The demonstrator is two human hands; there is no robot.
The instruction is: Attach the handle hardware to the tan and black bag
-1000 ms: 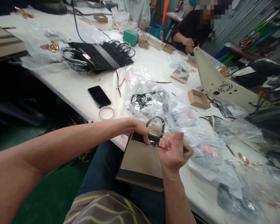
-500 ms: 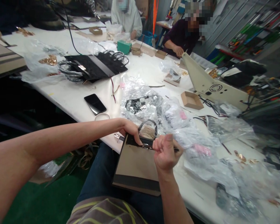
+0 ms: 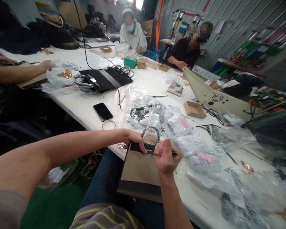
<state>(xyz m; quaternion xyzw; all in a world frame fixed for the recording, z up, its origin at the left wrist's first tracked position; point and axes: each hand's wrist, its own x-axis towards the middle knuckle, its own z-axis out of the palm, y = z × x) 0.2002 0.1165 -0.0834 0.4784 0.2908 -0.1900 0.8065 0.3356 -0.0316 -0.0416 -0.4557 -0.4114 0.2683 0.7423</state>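
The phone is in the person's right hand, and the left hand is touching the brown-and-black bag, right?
Not quite: the phone isn't in the right hand. The head view shows it lying on the white table. The left hand is indeed touching the brown-and-black bag.

The person wears a brown-grey shirt (image 3: 105, 219). It has thin yellow-green stripes that bend like little waves over the tummy. Off to the left of the shirt is a short sleeve (image 3: 7, 206). It is plain brown-grey too, and it stops above the elbow. Just past the shirt are dark blue pants (image 3: 98, 181) that look like jeans. The left hand (image 3: 135, 139) and right hand (image 3: 166, 157), farther past the shirt, are bare.
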